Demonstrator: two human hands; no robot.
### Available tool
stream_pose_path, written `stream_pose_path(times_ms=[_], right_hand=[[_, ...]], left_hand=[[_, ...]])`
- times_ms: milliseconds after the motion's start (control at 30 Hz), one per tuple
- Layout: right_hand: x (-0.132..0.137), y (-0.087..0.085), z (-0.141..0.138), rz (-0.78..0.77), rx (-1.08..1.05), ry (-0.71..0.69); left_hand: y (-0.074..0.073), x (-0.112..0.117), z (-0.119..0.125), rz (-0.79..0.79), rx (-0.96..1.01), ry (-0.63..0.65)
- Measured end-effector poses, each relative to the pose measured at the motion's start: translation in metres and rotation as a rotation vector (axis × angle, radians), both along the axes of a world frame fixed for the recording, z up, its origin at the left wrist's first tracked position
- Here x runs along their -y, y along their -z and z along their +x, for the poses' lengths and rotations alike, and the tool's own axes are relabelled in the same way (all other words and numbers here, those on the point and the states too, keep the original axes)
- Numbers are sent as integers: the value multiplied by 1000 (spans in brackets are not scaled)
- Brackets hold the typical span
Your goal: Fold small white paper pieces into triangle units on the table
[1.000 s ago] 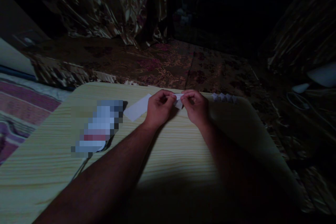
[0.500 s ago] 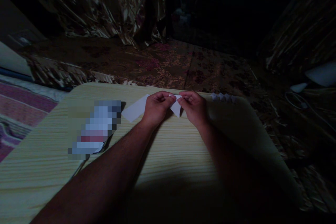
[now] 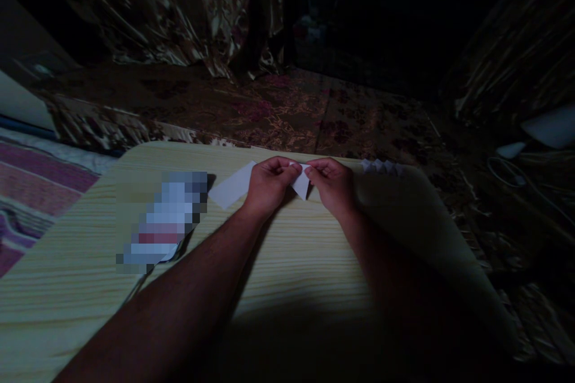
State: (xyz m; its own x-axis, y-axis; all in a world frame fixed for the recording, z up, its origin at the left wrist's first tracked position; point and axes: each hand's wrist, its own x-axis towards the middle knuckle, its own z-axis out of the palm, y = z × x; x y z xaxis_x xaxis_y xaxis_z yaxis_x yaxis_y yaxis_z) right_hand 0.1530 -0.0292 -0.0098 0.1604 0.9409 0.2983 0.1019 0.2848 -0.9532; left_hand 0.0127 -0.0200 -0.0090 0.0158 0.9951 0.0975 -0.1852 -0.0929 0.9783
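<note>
Between my two hands, over the far part of the wooden table (image 3: 287, 251), is a small folded piece of white paper (image 3: 302, 187) with a point facing down. My left hand (image 3: 269, 182) pinches its upper left edge between thumb and fingers. On the other side, my right hand (image 3: 331, 182) pinches the upper right corner. Left of my left hand lies a flat strip of white paper (image 3: 231, 187), partly covered by that hand. Several small folded paper pieces (image 3: 381, 166) stand in a row beyond my right hand, near the table's far edge.
A blurred-out phone-like device (image 3: 168, 215) with a cable lies on the table's left side. Behind the table is a ledge with patterned cloth (image 3: 269, 102) below curtains (image 3: 215, 12). A striped cover (image 3: 36, 185) is at the left, a white cable (image 3: 507, 170) at the right.
The folded paper has turned slightly in my fingers, and my right fingertips have shifted a little to the right along its edge. Everything else stays in place.
</note>
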Motion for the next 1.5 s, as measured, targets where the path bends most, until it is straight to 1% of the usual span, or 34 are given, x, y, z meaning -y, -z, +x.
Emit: stream_pose_path(times_ms=[267, 567, 767, 1033, 1333, 1500], right_hand=[[-1, 1, 0, -13, 15, 11], [0, 1, -1, -3, -13, -4], [-1, 2, 0, -5, -2, -8], [-1, 3, 0, -4, 0, 4], [-1, 2, 1, 0, 61, 12], [-1, 4, 0, -11, 58, 10]], left_hand=[[0, 1, 1, 1, 18, 0], [1, 0, 0, 3, -18, -12], [1, 0, 1, -3, 15, 0], [0, 0, 1, 2, -14, -17], [1, 1, 2, 44, -49, -12], [0, 2, 2, 45, -58, -9]])
